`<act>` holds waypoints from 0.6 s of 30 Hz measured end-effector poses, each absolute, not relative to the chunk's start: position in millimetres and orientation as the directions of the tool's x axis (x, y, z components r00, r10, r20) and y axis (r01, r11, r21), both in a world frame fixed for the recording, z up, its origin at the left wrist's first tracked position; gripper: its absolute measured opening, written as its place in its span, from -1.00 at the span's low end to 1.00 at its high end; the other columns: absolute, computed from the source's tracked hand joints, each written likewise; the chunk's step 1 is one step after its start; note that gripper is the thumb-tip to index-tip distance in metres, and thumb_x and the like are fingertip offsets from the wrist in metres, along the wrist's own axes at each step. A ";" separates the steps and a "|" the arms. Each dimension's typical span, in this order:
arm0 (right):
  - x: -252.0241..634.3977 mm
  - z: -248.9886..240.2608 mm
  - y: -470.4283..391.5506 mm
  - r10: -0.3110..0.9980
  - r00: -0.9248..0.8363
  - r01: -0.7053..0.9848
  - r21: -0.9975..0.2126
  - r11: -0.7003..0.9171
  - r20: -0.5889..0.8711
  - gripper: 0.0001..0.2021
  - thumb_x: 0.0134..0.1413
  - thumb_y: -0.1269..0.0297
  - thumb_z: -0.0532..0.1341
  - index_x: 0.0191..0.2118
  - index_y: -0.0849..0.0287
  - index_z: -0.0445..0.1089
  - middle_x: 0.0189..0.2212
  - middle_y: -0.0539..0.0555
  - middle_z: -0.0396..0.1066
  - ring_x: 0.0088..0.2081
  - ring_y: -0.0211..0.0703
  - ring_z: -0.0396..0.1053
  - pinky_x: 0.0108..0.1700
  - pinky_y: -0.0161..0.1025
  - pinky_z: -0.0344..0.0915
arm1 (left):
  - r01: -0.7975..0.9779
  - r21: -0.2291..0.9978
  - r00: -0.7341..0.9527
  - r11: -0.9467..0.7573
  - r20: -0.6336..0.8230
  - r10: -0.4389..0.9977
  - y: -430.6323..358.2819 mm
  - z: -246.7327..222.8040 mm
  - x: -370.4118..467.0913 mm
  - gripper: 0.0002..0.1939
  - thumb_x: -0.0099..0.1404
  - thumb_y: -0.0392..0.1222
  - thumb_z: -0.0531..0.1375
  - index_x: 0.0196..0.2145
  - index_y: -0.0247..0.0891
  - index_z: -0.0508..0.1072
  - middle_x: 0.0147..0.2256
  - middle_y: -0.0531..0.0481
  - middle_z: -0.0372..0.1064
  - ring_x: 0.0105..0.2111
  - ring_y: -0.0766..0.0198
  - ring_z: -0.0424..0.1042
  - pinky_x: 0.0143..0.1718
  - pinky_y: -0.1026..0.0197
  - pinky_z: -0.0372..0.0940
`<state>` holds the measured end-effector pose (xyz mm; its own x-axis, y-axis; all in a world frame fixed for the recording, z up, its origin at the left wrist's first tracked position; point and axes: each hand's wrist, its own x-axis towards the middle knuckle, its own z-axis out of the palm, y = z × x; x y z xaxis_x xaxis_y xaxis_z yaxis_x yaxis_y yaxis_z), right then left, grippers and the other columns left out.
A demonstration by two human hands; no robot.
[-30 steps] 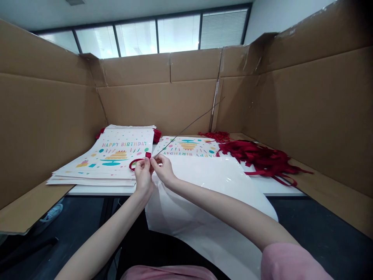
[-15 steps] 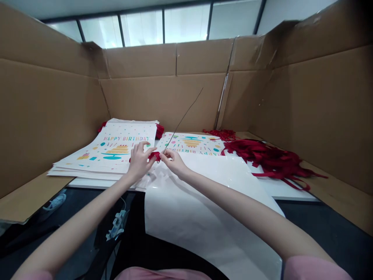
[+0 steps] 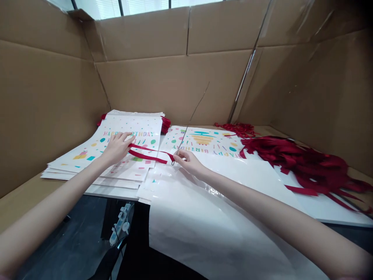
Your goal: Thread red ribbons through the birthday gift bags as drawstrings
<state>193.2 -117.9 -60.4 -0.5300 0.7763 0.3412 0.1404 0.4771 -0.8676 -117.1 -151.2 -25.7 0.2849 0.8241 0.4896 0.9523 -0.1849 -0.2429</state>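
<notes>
My left hand [image 3: 115, 147] is closed on a red ribbon [image 3: 148, 157] above the left stack of printed sheets [image 3: 87, 142], marked "HAPPY BIRTHDAY". Two strands of the ribbon run from it toward my right hand [image 3: 189, 160], and one reaches its fingertips. Between the thumb and fingers of that right hand is a thin dark wire [image 3: 192, 114] with a small loop at its lower end. The wire slants up and away to the right. Under my right hand lies a white sheet [image 3: 186, 210] that hangs over the table's front edge. Behind it is an upside-down "HAPPY BIRTHDAY" print [image 3: 215, 140].
A heap of red ribbons [image 3: 303, 163] lies at the right, with thinner red strands [image 3: 237, 128] behind it. Cardboard walls [image 3: 145, 89] enclose the table on the left, back and right. Below the front edge hangs a white power strip [image 3: 120, 224].
My left hand has moved left, away from my right hand, and the bunched red ribbon is now stretched between them. The camera view has tilted down and come closer.
</notes>
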 end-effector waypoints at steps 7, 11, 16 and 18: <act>179.8 -62.7 -111.0 0.756 -0.597 0.169 -0.879 0.446 0.268 -0.79 0.07 0.21 0.07 -0.52 0.19 0.19 -0.51 -0.02 0.24 -0.43 -0.26 0.18 -0.39 -0.32 0.10 | 0.945 -0.200 0.317 -0.258 0.381 0.868 -151.9 -38.8 -145.7 -0.52 0.22 -0.34 -0.06 0.09 -0.19 0.29 0.08 -0.18 0.22 0.01 -0.02 0.18 -0.04 -0.05 0.12; 176.3 -62.6 -105.6 0.748 -0.608 0.184 -0.869 0.459 0.266 -0.78 0.10 0.23 0.05 -0.52 0.18 0.16 -0.53 -0.04 0.20 -0.45 -0.28 0.13 -0.40 -0.33 0.09 | 0.948 -0.103 0.319 -0.302 0.350 0.881 -152.6 -55.8 -153.6 -0.57 0.28 -0.27 -0.07 0.07 -0.16 0.32 0.09 -0.17 0.22 0.04 0.01 0.19 0.00 -0.04 0.12; 177.4 -64.1 -96.6 0.699 -0.682 0.197 -0.867 0.457 0.214 -0.77 0.14 0.21 0.03 -0.49 0.17 0.18 -0.53 -0.03 0.22 -0.48 -0.28 0.13 -0.44 -0.33 0.09 | 0.955 -0.010 0.288 -0.295 0.247 0.925 -159.1 -59.7 -159.7 -0.59 0.32 -0.02 -0.02 0.09 -0.04 0.31 0.12 -0.13 0.18 0.10 -0.01 0.14 0.06 -0.06 0.07; 177.0 -63.9 -92.7 0.664 -0.716 0.226 -0.829 0.512 0.215 -0.76 0.15 0.21 0.02 -0.50 0.16 0.15 -0.54 -0.03 0.21 -0.49 -0.28 0.12 -0.46 -0.33 0.08 | 0.957 0.059 0.266 -0.284 0.213 0.940 -165.1 -47.7 -152.7 -0.50 0.23 0.11 0.08 0.12 0.02 0.28 0.21 -0.11 0.04 0.18 -0.09 0.01 0.10 -0.10 0.02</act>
<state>177.0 -92.7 -63.9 -0.7159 0.6642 0.2152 0.2260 0.5121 -0.8287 -152.7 -165.1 -47.7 0.2657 0.9401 0.2135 0.9570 -0.2839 0.0594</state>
